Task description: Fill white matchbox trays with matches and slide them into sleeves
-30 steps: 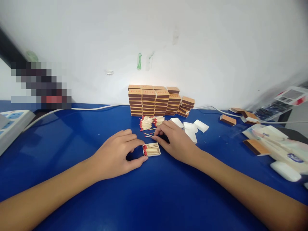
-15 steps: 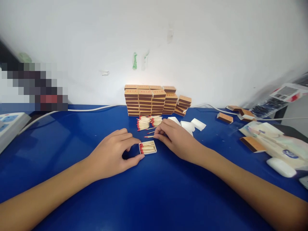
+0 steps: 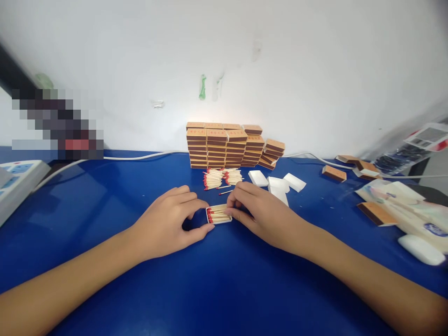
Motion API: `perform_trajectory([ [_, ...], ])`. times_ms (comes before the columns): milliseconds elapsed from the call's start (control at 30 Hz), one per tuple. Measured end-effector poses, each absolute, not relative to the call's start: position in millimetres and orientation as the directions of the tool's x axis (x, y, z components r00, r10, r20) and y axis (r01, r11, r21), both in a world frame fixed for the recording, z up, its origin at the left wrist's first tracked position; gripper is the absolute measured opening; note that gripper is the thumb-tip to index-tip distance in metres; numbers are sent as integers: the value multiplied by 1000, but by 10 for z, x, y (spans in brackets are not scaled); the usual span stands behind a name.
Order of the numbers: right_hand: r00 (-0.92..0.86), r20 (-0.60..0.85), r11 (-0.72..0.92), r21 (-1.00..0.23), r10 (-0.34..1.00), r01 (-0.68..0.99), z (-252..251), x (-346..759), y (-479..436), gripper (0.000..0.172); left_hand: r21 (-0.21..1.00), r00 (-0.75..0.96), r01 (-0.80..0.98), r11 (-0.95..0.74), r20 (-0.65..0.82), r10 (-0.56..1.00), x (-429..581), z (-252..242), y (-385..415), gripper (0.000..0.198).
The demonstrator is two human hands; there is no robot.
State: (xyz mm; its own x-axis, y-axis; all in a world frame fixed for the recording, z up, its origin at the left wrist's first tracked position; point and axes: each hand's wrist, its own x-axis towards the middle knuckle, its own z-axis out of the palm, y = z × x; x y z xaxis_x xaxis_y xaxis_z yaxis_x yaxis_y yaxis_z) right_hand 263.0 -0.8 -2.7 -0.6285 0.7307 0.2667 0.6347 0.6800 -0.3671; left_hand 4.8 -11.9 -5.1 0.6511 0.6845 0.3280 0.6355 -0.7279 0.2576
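there were two hands, one tray, two match heaps, two stray matches, over twenty matchboxes, one power strip.

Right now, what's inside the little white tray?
Red-headed matches, heads at the left. The right grip partly covers the right end of the tray, so whatever's beneath is hidden.

An indoor room — home or workshop, hard to tell — with a blue table against a marked white wall, a power strip at left and a white cable.
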Motion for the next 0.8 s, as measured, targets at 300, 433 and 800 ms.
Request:
perform_trajectory([
  [300,-612,305,678,-440,730,589,-70,2592,-4,6,250,658,632,-733,327,678,49,-54,-126,27],
  [433,-667,341,740,-437,663,511,-55,2606,-1,17,246,655,636,-731,328,681,50,-57,-130,27],
  [800,-597,362,689,-234,716,686,-254,2766,312,29,251,656,641,-725,312,688,44,-47,-139,28],
])
